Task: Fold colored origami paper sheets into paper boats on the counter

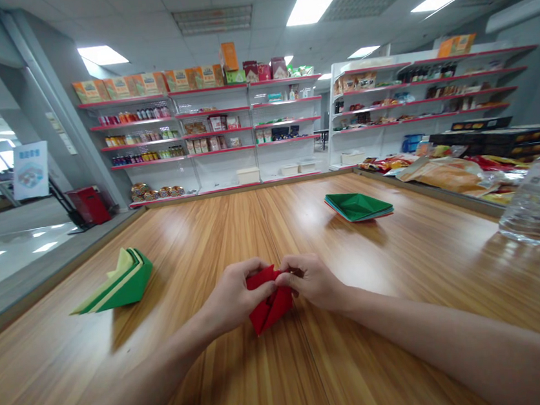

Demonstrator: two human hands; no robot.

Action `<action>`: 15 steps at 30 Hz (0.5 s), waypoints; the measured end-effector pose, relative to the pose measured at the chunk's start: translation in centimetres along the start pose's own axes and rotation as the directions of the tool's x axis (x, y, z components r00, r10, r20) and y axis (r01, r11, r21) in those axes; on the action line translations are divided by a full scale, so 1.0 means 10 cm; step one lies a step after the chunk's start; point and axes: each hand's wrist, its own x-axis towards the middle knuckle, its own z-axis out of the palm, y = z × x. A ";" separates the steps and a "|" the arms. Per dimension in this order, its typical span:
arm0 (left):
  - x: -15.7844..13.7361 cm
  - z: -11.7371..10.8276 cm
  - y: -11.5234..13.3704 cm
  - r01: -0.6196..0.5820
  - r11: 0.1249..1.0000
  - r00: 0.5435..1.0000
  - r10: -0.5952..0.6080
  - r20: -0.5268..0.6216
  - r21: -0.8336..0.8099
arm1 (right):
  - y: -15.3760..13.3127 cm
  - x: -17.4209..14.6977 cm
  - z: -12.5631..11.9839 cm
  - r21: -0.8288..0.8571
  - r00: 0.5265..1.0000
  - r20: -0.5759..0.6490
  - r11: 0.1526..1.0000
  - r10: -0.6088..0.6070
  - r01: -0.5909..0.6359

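Between my hands is a piece of folded red paper (275, 311), its lower corner pointing down toward me. My left hand (236, 292) grips its upper left side, thumb across the front. On the upper right edge, my right hand (314, 282) pinches the paper with thumb and fingers, and the two thumbs nearly meet. Fingers hide part of the paper's top. To the left stands a nested stack of green and yellow folded paper (126, 282). Farther back on the right lies another stack of folded paper (358, 207), green on top with other colours beneath.
The wooden table (196, 237) has a raised edge. At right stand a clear plastic bottle (536, 204) and packaged snacks (447, 176) beside dark boxes (506, 136). Shelves of goods (218, 137) line the back, and a red box (89, 205) is on the floor at left.
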 end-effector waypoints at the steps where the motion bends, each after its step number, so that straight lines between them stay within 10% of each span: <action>1: 0.00 0.00 0.00 0.000 1.000 1.000 0.000 -0.027 -0.007 | -0.01 0.00 0.00 0.019 1.000 0.020 1.000 0.006 -0.006; 15: 0.00 0.01 0.04 0.028 0.982 0.996 -0.044 -0.078 -0.186 | -0.19 -0.01 -0.02 -0.027 0.999 -0.021 0.999 0.047 -0.047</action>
